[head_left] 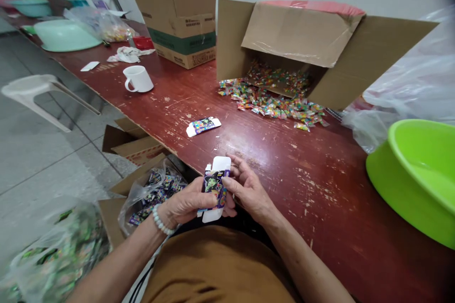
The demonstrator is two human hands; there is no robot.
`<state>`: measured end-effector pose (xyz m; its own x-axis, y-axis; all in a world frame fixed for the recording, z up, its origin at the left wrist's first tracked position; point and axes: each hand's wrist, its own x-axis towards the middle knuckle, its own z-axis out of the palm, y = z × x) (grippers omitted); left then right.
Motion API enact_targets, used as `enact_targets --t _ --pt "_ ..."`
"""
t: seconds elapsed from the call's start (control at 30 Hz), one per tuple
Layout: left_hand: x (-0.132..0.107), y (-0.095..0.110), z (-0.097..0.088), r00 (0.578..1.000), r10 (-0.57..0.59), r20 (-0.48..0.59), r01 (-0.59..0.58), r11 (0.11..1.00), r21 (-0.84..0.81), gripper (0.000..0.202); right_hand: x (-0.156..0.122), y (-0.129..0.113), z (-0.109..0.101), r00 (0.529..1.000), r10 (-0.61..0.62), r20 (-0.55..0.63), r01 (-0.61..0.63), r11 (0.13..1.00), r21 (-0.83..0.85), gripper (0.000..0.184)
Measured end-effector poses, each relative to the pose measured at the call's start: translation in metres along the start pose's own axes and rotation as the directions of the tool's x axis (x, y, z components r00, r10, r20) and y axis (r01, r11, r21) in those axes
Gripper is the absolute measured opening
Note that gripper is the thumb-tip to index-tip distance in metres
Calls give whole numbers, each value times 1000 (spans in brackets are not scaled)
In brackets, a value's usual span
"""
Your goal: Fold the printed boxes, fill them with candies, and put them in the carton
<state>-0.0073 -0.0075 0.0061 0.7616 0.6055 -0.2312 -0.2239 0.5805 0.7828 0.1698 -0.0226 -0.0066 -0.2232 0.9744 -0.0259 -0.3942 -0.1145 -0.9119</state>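
Observation:
My left hand (185, 204) and my right hand (249, 188) together hold a small purple printed carton (215, 185) at the table's near edge; its white top flap stands open. The left hand grips it from the left, with a white bead bracelet on that wrist. The right hand's fingers pinch its right side. A second, flat purple carton (203, 126) lies on the red-brown table (320, 184) farther out. A pile of colourful wrapped candies (277, 99) spills from a cardboard box (302, 38) lying on its side.
A green basin (419, 180) sits at the right, beside a clear plastic bag (408, 90). A white mug (138, 78), another cardboard box (181, 19) and a pale green basin (64, 35) stand farther left. On the floor, a bag-lined box of purple cartons (156, 189) and a white stool (39, 90).

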Motion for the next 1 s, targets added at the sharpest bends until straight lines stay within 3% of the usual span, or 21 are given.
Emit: enact_targets --t 0.2,0.4,0.6,0.83,0.93,1.0 --pt "-2 4 2 999 -7 -40 6 999 -32 51 -3 -3 1 999 -22 -27 21 999 -26 53" --pt "-1 5 1 999 10 38 -10 1000 -14 55 -5 -5 1 999 -33 -30 34 999 19 51" --pt "-7 12 17 999 12 41 -9 997 -76 53 -10 -11 3 999 -35 10 34 996 82 52" --pt "-6 10 25 988 84 -132 -77 995 60 40 -13 -22 12 994 -98 44 97 995 21 50" --pt "-1 5 25 972 111 -206 -85 988 132 38 -12 -18 15 989 -142 -31 138 985 -107 50" --pt "0 4 26 959 106 -264 -75 989 125 39 -13 -16 16 952 -271 -141 224 934 -280 50"
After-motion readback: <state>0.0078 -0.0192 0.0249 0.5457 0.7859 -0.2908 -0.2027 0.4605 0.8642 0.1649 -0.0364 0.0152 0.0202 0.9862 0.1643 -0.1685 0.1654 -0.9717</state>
